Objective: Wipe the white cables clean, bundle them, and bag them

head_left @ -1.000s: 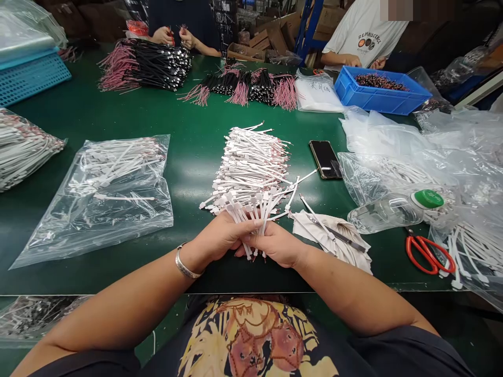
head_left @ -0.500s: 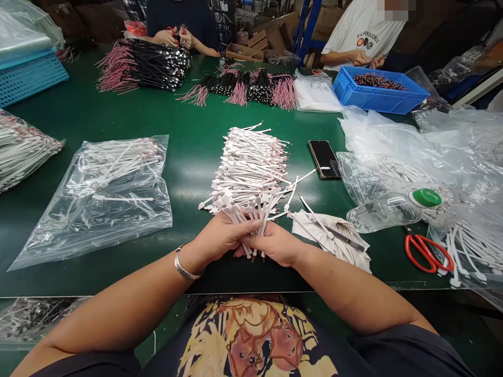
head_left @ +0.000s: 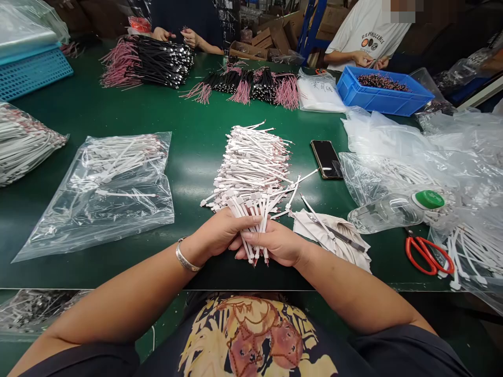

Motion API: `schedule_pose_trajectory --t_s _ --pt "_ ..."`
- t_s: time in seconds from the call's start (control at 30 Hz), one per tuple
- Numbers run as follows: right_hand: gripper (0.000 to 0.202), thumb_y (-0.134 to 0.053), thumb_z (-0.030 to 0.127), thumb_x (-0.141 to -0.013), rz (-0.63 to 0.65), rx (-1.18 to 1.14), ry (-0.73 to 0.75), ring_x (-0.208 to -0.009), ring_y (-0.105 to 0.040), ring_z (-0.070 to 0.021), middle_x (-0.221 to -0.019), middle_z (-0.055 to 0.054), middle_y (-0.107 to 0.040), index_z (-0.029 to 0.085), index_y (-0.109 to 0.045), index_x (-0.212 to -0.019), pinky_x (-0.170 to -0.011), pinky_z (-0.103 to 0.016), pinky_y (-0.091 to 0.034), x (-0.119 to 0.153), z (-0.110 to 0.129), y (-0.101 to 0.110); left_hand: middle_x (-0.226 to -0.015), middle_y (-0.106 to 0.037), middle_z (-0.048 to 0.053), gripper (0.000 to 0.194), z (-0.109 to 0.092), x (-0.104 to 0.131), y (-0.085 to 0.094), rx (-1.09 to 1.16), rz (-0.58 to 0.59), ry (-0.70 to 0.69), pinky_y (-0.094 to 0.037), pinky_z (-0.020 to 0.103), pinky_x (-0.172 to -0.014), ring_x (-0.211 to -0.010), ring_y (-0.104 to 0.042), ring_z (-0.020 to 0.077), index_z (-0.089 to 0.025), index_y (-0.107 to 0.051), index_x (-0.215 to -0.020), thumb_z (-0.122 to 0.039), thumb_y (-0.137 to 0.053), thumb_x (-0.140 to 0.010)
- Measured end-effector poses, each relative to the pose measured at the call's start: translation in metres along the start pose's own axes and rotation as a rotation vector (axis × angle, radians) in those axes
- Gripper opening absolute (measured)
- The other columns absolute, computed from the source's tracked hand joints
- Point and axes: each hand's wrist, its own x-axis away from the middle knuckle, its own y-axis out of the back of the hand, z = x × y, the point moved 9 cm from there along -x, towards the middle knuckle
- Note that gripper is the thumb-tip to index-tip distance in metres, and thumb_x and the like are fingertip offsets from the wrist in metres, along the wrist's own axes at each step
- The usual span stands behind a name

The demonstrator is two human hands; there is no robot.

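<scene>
A bundle of short white cables (head_left: 257, 208) with square white connector ends is held between my two hands, near the table's front edge. My left hand (head_left: 223, 230) is closed around it, thumb across the front. My right hand (head_left: 281, 242) grips the same bundle lower down, thumb pressed on the cables. Red wire tips poke out below the fingers. Just beyond lies a large heap of the same white cables (head_left: 255, 157), several of them strayed to its right. Right of my hands, tweezers (head_left: 341, 235) and a loose cable rest on a white cloth (head_left: 353, 256).
A clear bag of cables (head_left: 118, 209) lies left. On the right are a phone (head_left: 327, 159), a bottle (head_left: 389, 212), red-handled scissors (head_left: 428, 254) and plastic bags (head_left: 393, 136). Black cable bundles (head_left: 161, 60) and a blue bin (head_left: 387, 102) stand farther back, where two people work.
The camera view has shifted slightly. Both hands keep hold of the cable bundle, its connector ends now closer together. Across the table, one person's hands have moved apart a little.
</scene>
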Motion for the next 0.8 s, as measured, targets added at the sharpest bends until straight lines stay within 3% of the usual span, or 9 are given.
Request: schedule_pose_trajectory --t_s 0.37,0.53,0.63,0.7,0.8 --pt "0.038 -0.075 0.043 -0.067 -0.066 -0.043 0.004 -0.065 -0.065 -0.0135 -0.08 -0.007 -0.068 0.011 -0.066 -0.085 -0.065 -0.029 -0.052 -0.001 -0.003 0.007 -0.032 -0.044 -0.003 0.033 -0.002 -0.001 0.0 0.051 0.075 -0.044 -0.03 0.017 -0.03 -0.027 -0.042 0.0097 -0.008 -0.061 -0.072 -0.041 -0.062 -0.079" --pt "0.036 -0.075 0.046 -0.066 -0.141 0.03 0.078 -0.051 -0.053 -0.0073 -0.06 0.002 -0.058 0.013 -0.06 -0.069 -0.054 -0.022 -0.045 -0.001 0.003 0.013 -0.052 -0.062 0.007 0.033 -0.01 -0.004 -0.007 -0.042 0.15 -0.101 -0.048 0.025 -0.049 -0.046 -0.06 0.016 -0.008 -0.063 -0.075 -0.041 -0.061 -0.079" --pt "0.036 -0.076 0.044 -0.065 -0.126 0.052 0.127 -0.049 -0.046 -0.0062 -0.055 0.004 -0.051 0.015 -0.056 -0.064 -0.054 -0.023 -0.044 0.002 0.007 0.009 -0.062 -0.067 0.01 0.036 -0.024 0.006 -0.012 -0.233 0.19 -0.131 -0.052 0.03 -0.066 -0.063 -0.065 0.0201 -0.009 -0.066 -0.068 -0.044 -0.06 -0.079" --pt "0.034 -0.074 0.044 -0.067 -0.108 0.07 0.145 -0.049 -0.044 -0.0068 -0.055 0.005 -0.049 0.015 -0.057 -0.068 -0.053 -0.024 -0.043 0.004 0.01 0.006 -0.068 -0.069 0.009 0.029 -0.034 0.031 -0.006 -0.383 0.128 -0.174 -0.05 0.03 -0.074 -0.073 -0.066 0.0215 -0.013 -0.068 -0.066 -0.041 -0.067 -0.072" --pt "0.032 -0.071 0.042 -0.071 -0.053 0.057 0.157 -0.052 -0.044 -0.0069 -0.06 0.005 -0.05 0.016 -0.062 -0.088 -0.055 -0.024 -0.042 0.005 0.011 0.002 -0.068 -0.068 0.002 0.016 -0.032 0.094 0.033 -0.442 -0.27 -0.206 -0.049 0.025 -0.068 -0.076 -0.064 0.021 -0.021 -0.071 -0.071 -0.034 -0.074 -0.062"
